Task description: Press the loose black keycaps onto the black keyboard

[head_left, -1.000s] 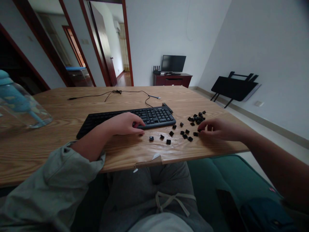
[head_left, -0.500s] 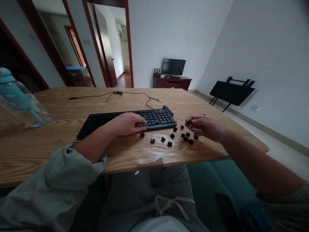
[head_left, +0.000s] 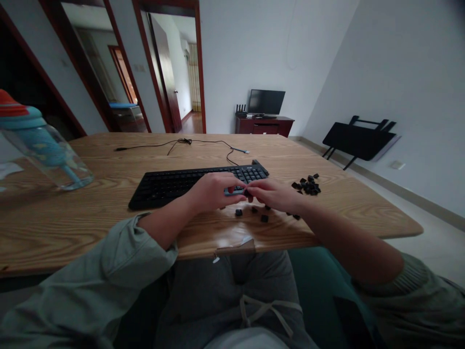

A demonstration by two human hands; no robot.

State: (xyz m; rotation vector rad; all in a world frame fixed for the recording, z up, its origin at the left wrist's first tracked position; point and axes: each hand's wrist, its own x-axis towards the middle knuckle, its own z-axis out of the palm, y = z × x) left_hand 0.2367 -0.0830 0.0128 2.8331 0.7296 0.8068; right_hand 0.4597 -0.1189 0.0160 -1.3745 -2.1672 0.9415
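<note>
Over the front edge of a black keyboard (head_left: 167,186), my two hands meet at their fingertips. A small black keycap (head_left: 247,193) sits where they come together. From the right, my right hand (head_left: 272,194) pinches it with bent fingers. My left hand (head_left: 214,191) is curled, its thumb and index fingertips closing on the same keycap from the left. Part of the keyboard's number pad is hidden behind the hands. Loose keycaps lie on the table just in front, including one keycap (head_left: 239,212) and another keycap (head_left: 265,218); more are partly covered by my right hand and forearm.
A pile of black keycaps (head_left: 308,186) lies right of my right hand on the wooden table (head_left: 109,228). The keyboard's cable (head_left: 207,141) runs behind it. At the left stands a clear bottle (head_left: 69,167) with a blue inside. Clear film (head_left: 236,248) hangs at the front edge.
My right hand has moved left with the keycap to meet my left hand. My left hand has shifted slightly right along the keyboard's front edge. The keycap pile has come into sight.
</note>
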